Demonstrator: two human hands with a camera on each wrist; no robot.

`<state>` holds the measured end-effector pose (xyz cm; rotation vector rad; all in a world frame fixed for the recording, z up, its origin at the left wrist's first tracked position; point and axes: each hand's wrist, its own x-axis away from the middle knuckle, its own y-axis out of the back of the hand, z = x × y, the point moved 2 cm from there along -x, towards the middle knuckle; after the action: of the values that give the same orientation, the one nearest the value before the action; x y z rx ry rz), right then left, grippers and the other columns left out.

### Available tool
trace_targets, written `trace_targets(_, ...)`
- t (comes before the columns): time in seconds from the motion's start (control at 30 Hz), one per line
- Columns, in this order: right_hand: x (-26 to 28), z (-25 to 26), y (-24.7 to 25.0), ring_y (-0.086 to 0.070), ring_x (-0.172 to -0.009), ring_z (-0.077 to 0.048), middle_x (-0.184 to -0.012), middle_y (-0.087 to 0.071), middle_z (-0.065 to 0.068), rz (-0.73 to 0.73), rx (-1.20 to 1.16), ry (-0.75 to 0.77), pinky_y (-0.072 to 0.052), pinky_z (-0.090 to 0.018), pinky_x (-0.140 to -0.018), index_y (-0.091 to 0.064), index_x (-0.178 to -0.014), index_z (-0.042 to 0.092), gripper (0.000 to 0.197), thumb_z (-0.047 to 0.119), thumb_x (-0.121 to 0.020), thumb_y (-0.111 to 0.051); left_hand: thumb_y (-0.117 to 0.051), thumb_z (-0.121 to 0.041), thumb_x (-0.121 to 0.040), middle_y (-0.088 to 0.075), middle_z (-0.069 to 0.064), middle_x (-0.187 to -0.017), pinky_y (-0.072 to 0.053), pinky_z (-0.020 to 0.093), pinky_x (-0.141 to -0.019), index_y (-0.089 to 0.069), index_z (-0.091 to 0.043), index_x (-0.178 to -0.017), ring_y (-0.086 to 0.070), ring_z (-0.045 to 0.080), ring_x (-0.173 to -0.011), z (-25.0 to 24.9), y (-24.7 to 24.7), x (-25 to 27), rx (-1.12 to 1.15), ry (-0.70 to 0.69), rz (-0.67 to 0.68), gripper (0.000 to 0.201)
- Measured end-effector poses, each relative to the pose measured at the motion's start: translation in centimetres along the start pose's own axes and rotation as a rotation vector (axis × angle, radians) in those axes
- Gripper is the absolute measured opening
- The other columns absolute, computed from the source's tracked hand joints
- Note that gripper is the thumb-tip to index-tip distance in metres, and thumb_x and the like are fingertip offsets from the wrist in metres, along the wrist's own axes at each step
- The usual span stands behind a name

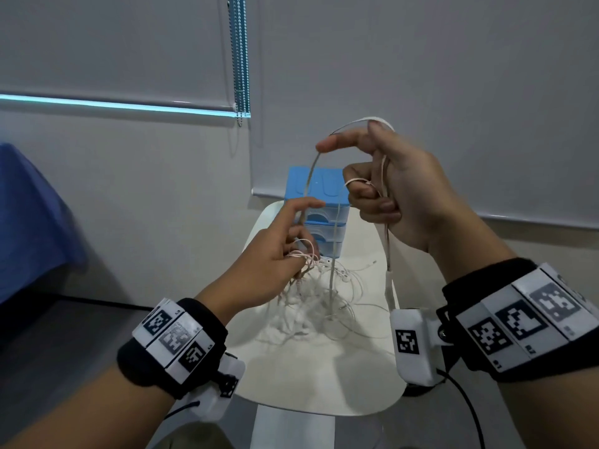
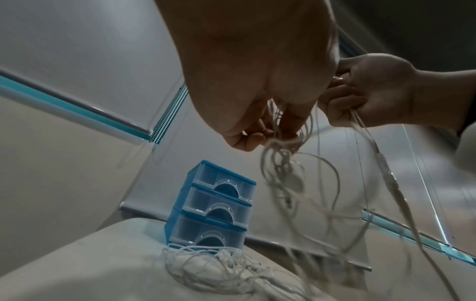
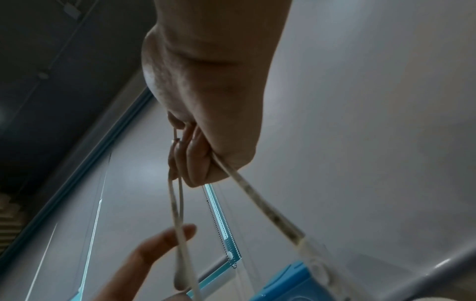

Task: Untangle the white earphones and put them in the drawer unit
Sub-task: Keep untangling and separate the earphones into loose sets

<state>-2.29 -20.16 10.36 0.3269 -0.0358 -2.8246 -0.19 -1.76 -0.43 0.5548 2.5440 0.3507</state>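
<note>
A tangle of white earphones [image 1: 324,296] lies on a small white table [image 1: 308,377], in front of a blue three-drawer unit [image 1: 319,189] with clear drawers, all shut. My right hand [image 1: 385,189] is raised above the table, its lower fingers curled round earphone cords [image 3: 177,203] that loop over the forefinger and hang down. My left hand [image 1: 285,247] is lower, pinching a knot of cords [image 2: 280,140] that trails into the heap. The drawer unit [image 2: 211,205] stands behind the heap in the left wrist view.
A grey wall with roller blinds and a bead chain [image 1: 240,59] stands behind the table. A blue cloth [image 1: 29,215] is at the left. The table's far edge sits close to the wall.
</note>
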Motion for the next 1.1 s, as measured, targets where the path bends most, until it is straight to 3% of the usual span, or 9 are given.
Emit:
trace_targets(0.2,0.4,-0.1,0.4,-0.018,-0.045,-0.010,-0.065,-0.030,-0.003,-0.106,0.226,-0.021,-0.016,-0.017,-0.041,-0.069,-0.117,0.016,0.045,0.047,-0.108,-0.037,-0.060,0.003,-0.091,-0.065,0.000,-0.099,-0.053,0.040,-0.070,-0.054,-0.038,-0.108,-0.056,0.023,-0.072,1.7,0.7,0.5,-0.199,0.054,0.174,0.045)
trace_targets(0.37,0.5,-0.7,1.2,-0.034,-0.048,-0.007,-0.059,-0.046,0.005,-0.073,0.679,-0.119,-0.026,-0.021,-0.047,-0.072,-0.098,0.014,0.012,0.024,-0.098,-0.065,-0.077,-0.023,-0.091,-0.062,-0.012,-0.120,-0.055,0.032,-0.095,-0.055,-0.044,-0.125,-0.064,0.007,-0.106,3.3,2.2,1.0,-0.396,0.315,0.595,0.046)
trace_targets(0.5,0.9,-0.3,1.2,-0.048,-0.056,-0.007,-0.053,-0.055,0.014,-0.037,0.842,-0.110,-0.039,-0.024,-0.061,-0.073,-0.091,0.017,0.010,0.008,-0.089,-0.070,-0.080,-0.036,-0.089,-0.056,-0.014,-0.131,-0.052,0.029,-0.102,-0.041,-0.043,-0.141,-0.058,0.003,-0.122,1.8,4.0,-0.2,-0.456,0.306,0.457,0.066)
trace_targets(0.63,0.9,1.3,-0.5,-0.045,-0.055,-0.010,-0.066,-0.057,-0.001,-0.005,0.781,0.022,-0.037,-0.019,-0.052,-0.069,-0.097,0.015,0.021,-0.001,-0.085,-0.066,-0.088,-0.046,-0.077,-0.052,-0.011,-0.143,-0.042,0.020,-0.109,-0.025,-0.046,-0.151,-0.047,-0.006,-0.134,-1.1,2.6,-1.8,-0.238,0.151,0.302,0.097)
trace_targets(0.77,0.7,3.0,-0.9,-0.049,-0.063,-0.013,-0.076,-0.059,-0.011,-0.077,0.748,0.167,-0.040,-0.025,-0.057,-0.067,-0.101,0.017,0.028,-0.003,-0.081,-0.063,-0.065,-0.031,-0.102,-0.073,-0.006,-0.107,-0.049,0.015,-0.089,-0.068,-0.012,-0.111,-0.068,0.001,-0.101,-2.3,-0.8,-2.7,-0.185,0.186,0.350,0.021)
trace_targets(0.83,0.7,2.8,0.2,-0.045,-0.058,-0.014,-0.070,-0.055,-0.009,-0.147,0.708,0.163,-0.038,-0.025,-0.052,-0.066,-0.100,0.014,0.027,-0.006,-0.081,-0.064,-0.048,-0.026,-0.110,-0.070,0.012,-0.080,-0.054,0.027,-0.083,-0.065,-0.005,-0.083,-0.072,0.019,-0.076,-2.4,-1.0,-3.3,-0.031,0.223,0.242,0.038)
trace_targets(0.9,0.8,1.3,1.9,-0.039,-0.052,-0.017,-0.064,-0.049,-0.007,-0.246,0.674,0.077,-0.032,-0.025,-0.048,-0.065,-0.094,0.013,0.023,-0.006,-0.081,-0.066,-0.042,-0.024,-0.110,-0.052,0.006,-0.056,-0.054,0.040,-0.076,-0.056,-0.010,-0.072,-0.054,0.017,-0.046,-2.9,0.2,-4.0,0.199,0.298,0.021,0.043)
trace_targets(1.03,1.7,-3.9,5.4,-0.050,-0.050,-0.018,-0.060,-0.050,-0.006,-0.250,0.646,-0.264,-0.044,-0.025,-0.049,-0.063,-0.093,0.007,0.004,0.008,-0.094,-0.067,-0.038,-0.024,-0.104,-0.025,-0.005,-0.052,-0.035,0.025,-0.047,-0.048,-0.017,-0.070,-0.020,0.010,-0.040,-5.3,3.9,-4.7,0.319,0.307,-0.128,0.036)
trace_targets(1.1,2.3,-6.2,6.9,-0.062,-0.054,-0.022,-0.052,-0.045,-0.004,-0.208,0.635,-0.375,-0.054,-0.033,-0.068,-0.063,-0.090,0.004,0.018,0.017,-0.102,-0.060,-0.038,-0.026,-0.103,-0.024,-0.005,-0.053,-0.022,0.023,-0.042,-0.049,-0.017,-0.070,-0.017,0.010,-0.040,-5.7,6.0,-4.7,0.311,0.304,-0.189,0.036)
